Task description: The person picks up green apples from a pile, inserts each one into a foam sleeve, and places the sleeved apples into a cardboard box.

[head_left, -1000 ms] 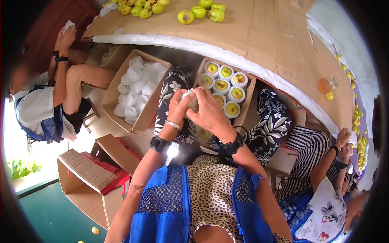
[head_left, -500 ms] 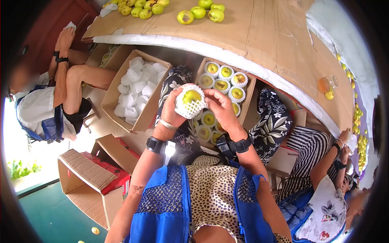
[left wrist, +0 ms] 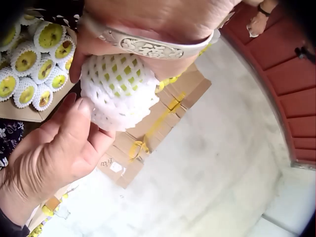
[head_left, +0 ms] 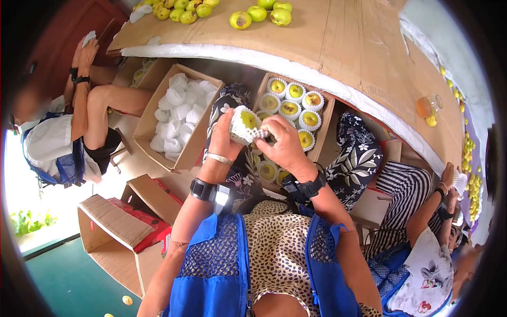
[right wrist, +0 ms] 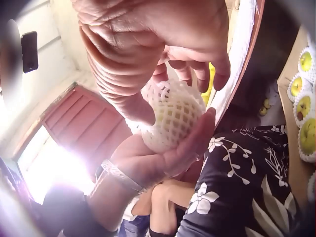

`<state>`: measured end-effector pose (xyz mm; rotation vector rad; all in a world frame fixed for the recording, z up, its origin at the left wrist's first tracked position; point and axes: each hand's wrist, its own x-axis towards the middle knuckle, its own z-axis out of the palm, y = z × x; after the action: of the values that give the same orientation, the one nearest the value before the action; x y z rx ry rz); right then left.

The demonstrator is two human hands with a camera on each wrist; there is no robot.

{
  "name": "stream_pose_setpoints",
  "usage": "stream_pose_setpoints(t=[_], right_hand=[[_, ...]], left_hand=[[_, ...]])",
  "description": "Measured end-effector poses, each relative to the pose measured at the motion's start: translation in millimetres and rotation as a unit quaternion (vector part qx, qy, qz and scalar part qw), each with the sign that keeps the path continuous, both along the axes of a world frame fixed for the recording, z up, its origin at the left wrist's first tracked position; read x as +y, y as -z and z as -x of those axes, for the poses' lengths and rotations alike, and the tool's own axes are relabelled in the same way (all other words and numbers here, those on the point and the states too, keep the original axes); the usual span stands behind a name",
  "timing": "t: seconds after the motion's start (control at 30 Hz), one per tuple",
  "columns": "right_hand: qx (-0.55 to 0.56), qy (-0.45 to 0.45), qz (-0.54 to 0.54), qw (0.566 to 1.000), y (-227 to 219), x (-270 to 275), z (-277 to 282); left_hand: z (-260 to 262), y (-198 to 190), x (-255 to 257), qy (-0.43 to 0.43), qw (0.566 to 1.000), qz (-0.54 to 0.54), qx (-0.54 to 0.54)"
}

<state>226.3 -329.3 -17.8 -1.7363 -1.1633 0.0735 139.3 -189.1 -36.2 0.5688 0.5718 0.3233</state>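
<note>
Over my lap, my left hand [head_left: 222, 138] cups a yellow-green apple [head_left: 247, 120] from the left side, fingers curled round it. A white foam net [left wrist: 118, 96] wraps the apple, green showing through its diamond holes. My right hand [head_left: 287, 141] comes from the right and pinches the edge of the net between thumb and fingers. In the right wrist view its thumb [right wrist: 138, 109] lies against the net, and the left palm is beneath the fruit. Just beyond my hands, an open cardboard box [head_left: 326, 124] holds rows of apples in the same nets.
Left of my knee stands a cardboard box [head_left: 198, 138] full of loose foam nets [head_left: 177, 111]. Bare apples [head_left: 257, 14] lie on the cardboard-covered table [head_left: 338, 47] ahead, with a jar [head_left: 423, 106] at its right. Empty cartons [head_left: 113, 224] lie lower left. Other people sit on both sides.
One second ago both hands were together over the apple. It then showed face up in the left hand; now it is tilted, and the right hand has closed in on the net's edge.
</note>
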Motion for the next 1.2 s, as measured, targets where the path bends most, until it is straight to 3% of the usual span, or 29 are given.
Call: stream_pose_setpoints(t=[0.17,0.27,0.3,0.37,0.47,0.5,0.67,0.73,0.83,0.93,1.07,1.1,1.2], right_hand=[[-0.085,0.069,-0.05,0.993,1.5,2.9,5.0],[-0.105,0.054,-0.075,0.99,-1.2,1.6,7.2],[-0.057,0.045,-0.076,0.994,-1.2,-0.4,9.9],[0.036,0.023,-0.081,0.996,-1.7,-1.8,15.2],[0.075,0.052,-0.062,0.994,18.4,-17.2,8.9],[0.181,0.052,-0.045,0.981,13.5,-21.1,6.5],[0.145,-0.01,-0.123,0.982,-13.9,-10.4,12.8],[0.187,0.006,-0.119,0.975,1.1,5.2,20.7],[0.123,0.067,-0.104,0.985,6.9,11.5,24.6],[0.142,0.056,-0.078,0.985,0.8,9.6,23.1],[0.056,0.088,-0.08,0.991,-2.9,1.7,6.8],[0.005,0.095,-0.067,0.993,-5.0,-1.4,0.5],[-0.086,0.095,-0.07,0.989,-4.5,-2.9,-7.5]], left_hand=[[0.2,-3.0,-5.8,-0.007,0.995,0.094,-0.027],[-3.4,4.1,-2.8,-0.071,0.979,0.138,-0.134],[-1.7,3.6,1.2,-0.025,0.972,0.137,-0.188],[0.8,0.7,3.7,-0.022,0.972,0.134,-0.19],[4.8,-7.1,5.3,-0.011,0.976,0.112,-0.186],[3.4,-12.9,1.3,-0.015,0.984,0.086,-0.156],[-1.9,-8.8,-13.2,0.002,0.993,0.049,-0.108],[-2.9,0.6,-15.3,0.013,0.987,0.086,-0.134],[-6.7,-2.0,-20.8,0.023,0.983,0.116,-0.14],[-1.9,4.1,-24.5,0.039,0.98,0.138,-0.14],[-11.2,4.7,-23.8,0.03,0.989,-0.128,-0.069],[-6.0,-13.5,-17.9,0.036,0.997,0.034,-0.057],[-2.3,-45.0,-19.8,0.136,0.984,-0.097,0.055]])
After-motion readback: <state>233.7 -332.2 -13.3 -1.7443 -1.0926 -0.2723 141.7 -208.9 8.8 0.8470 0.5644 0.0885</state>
